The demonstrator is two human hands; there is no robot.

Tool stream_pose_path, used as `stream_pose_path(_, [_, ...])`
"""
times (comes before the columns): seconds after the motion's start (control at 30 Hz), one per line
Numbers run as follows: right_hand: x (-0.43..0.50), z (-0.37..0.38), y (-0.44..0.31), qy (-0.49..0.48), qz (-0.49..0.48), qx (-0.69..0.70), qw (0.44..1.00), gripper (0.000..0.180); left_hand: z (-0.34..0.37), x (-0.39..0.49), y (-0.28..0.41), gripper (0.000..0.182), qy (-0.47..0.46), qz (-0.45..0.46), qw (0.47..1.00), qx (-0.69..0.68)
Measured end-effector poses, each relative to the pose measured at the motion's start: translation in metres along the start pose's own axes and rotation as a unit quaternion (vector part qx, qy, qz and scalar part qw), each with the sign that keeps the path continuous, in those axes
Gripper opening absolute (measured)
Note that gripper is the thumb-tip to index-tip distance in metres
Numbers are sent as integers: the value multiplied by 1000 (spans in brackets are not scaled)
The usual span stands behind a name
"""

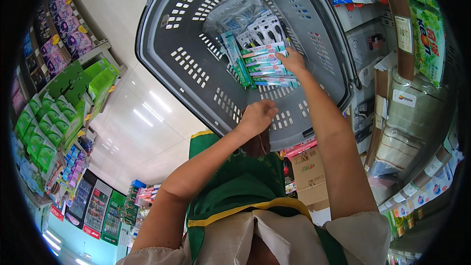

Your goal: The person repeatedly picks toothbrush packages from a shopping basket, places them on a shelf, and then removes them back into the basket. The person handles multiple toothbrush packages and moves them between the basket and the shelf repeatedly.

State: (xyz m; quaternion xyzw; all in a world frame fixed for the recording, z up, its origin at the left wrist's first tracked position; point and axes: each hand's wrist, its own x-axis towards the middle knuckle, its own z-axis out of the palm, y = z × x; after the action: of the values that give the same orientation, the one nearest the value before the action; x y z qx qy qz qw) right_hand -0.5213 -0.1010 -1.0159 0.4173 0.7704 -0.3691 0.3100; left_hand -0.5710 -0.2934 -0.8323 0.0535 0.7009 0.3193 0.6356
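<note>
A grey plastic shopping basket (228,106) with slotted walls stands before me. Inside it, my right hand (292,62) touches the right end of a row of boxed toothbrushes (263,60); its fingertips are partly hidden, so a firm grip cannot be made out. Another green-and-white toothbrush pack (236,59) lies aslant at the row's left. Above the row are white packs with dark items (266,31) and crumpled clear plastic packaging (235,11). My left hand (258,116) hovers over the basket's near part, its fingers curled and apart from the toothbrushes; nothing is visible in it.
Shelves with packaged towels (401,99) and bagged goods (427,44) rise close on the right. A cardboard box (309,176) is below the basket's near right side. At the left, beyond the tiled floor (147,99), stand shelves of green packs (44,132) and drink coolers (97,206).
</note>
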Motion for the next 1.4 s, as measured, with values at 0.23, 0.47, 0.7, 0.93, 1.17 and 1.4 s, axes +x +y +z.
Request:
stream_pose_path(0.23, [-13,-8,-12,-1,13,15,1000,60,8,5,-9,26,29,35,999,8])
stream_pose_path(0.47, [-46,5,-58,261,-202,-88,940,42,5,5,-11,26,39,39,998,10])
stream_pose_path(0.7, [-37,84,-90,-15,-49,32,998,44,-12,-2,-13,20,97,16,989,-111])
stream_pose_path(0.93, [-49,126,-112,21,15,62,998,59,-45,-3,-10,16,127,28,953,-273])
stream_pose_path(1.17, [-45,130,-115,39,11,29,999,57,-55,1,-9,17,128,9,951,-281])
stream_pose_path(1.4, [-45,134,-112,72,7,17,997,48,-57,5,-11,17,116,-2,949,-294])
